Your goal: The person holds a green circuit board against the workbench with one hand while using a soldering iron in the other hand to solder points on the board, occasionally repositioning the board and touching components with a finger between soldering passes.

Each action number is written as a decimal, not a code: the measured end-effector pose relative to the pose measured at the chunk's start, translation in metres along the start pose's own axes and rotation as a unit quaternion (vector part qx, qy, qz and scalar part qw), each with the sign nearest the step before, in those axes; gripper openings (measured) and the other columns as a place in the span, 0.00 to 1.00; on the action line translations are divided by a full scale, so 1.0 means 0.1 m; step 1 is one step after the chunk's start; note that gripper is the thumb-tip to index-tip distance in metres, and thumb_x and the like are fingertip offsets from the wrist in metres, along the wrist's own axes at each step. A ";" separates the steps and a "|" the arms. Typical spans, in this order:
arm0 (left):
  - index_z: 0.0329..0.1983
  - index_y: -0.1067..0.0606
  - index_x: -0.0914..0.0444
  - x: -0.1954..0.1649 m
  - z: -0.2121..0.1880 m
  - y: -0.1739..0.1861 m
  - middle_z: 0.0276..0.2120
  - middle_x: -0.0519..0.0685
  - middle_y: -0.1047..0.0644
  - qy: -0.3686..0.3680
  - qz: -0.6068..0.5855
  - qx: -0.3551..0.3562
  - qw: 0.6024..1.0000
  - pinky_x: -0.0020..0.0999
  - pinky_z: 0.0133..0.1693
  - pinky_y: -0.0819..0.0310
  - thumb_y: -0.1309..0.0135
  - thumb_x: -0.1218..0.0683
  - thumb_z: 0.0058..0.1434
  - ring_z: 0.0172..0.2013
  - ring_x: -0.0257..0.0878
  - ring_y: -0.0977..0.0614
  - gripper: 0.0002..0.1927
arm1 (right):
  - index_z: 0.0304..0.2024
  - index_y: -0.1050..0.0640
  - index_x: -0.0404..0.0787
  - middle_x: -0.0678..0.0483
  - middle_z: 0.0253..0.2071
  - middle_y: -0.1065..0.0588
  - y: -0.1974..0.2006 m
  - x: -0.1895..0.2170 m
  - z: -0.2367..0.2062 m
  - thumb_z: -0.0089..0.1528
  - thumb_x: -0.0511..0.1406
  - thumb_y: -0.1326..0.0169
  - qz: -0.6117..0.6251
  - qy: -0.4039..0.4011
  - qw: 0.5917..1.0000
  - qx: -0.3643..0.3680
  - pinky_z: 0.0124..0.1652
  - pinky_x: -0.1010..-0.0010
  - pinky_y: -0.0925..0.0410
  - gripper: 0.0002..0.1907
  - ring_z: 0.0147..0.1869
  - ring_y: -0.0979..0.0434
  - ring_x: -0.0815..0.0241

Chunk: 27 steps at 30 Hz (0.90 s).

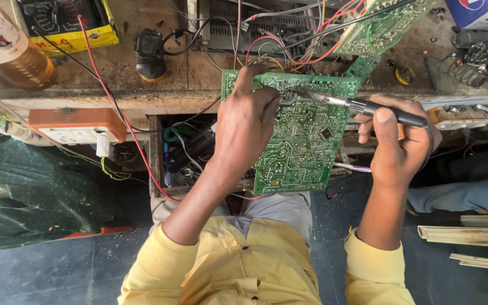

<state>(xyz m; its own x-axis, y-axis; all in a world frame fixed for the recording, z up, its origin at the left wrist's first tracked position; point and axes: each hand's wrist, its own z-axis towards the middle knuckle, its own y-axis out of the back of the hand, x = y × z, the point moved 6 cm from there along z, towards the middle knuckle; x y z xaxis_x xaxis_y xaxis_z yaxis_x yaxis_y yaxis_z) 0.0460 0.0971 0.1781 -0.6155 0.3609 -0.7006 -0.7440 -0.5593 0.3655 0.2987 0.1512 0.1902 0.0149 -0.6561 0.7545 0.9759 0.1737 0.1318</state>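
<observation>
A green circuit board (306, 147) stands tilted against the front edge of the wooden bench, solder side toward me. My left hand (247, 121) grips its left edge, index finger stretched up to the board's top. In my right hand (399, 144) is a soldering iron (368, 107) with a black handle. Its metal tip reaches left onto the board's upper part, close to my left fingers. Both arms wear yellow sleeves.
On the bench lie a second green board (382, 25) with coloured wires, a yellow multimeter (66, 22), a brown bottle (9, 48) and a small black device (149, 53). An orange socket box (77, 125) hangs at the left. Another person's blue-clad leg (464, 197) is at right.
</observation>
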 end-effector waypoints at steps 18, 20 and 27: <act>0.36 0.20 0.67 0.02 -0.04 -0.02 0.60 0.57 0.28 -0.010 0.004 -0.008 1.000 0.46 0.39 0.24 0.40 0.60 0.62 0.36 0.53 0.16 0.03 | 0.51 0.25 0.26 0.43 0.39 0.22 -0.03 0.06 0.01 0.77 0.35 0.45 -0.021 0.001 1.000 0.004 0.34 0.76 0.28 0.14 0.34 0.23 0.63; 0.36 0.20 0.67 0.02 -0.04 -0.02 0.60 0.57 0.28 -0.006 0.004 -0.006 1.000 0.47 0.38 0.24 0.40 0.60 0.62 0.36 0.53 0.16 0.03 | 0.51 0.25 0.26 0.43 0.39 0.22 -0.03 0.07 0.01 0.78 0.35 0.45 -0.025 0.004 1.000 0.007 0.34 0.76 0.29 0.14 0.34 0.23 0.63; 0.36 0.20 0.67 0.04 -0.02 -0.03 0.60 0.58 0.28 0.003 0.002 -0.001 1.000 0.47 0.38 0.24 0.40 0.60 0.62 0.36 0.53 0.16 0.03 | 0.51 0.25 0.26 0.43 0.39 0.22 -0.05 0.06 0.04 0.78 0.36 0.45 -0.023 0.001 1.000 0.009 0.34 0.76 0.28 0.14 0.35 0.22 0.63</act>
<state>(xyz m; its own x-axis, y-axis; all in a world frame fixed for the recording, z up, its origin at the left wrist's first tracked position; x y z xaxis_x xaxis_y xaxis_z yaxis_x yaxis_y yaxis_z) 0.0461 0.0989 0.1734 -0.6166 0.3537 -0.7033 -0.7413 -0.5617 0.3673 0.2936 0.1490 0.1966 -0.0284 -0.6652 0.7461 0.9715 0.1572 0.1772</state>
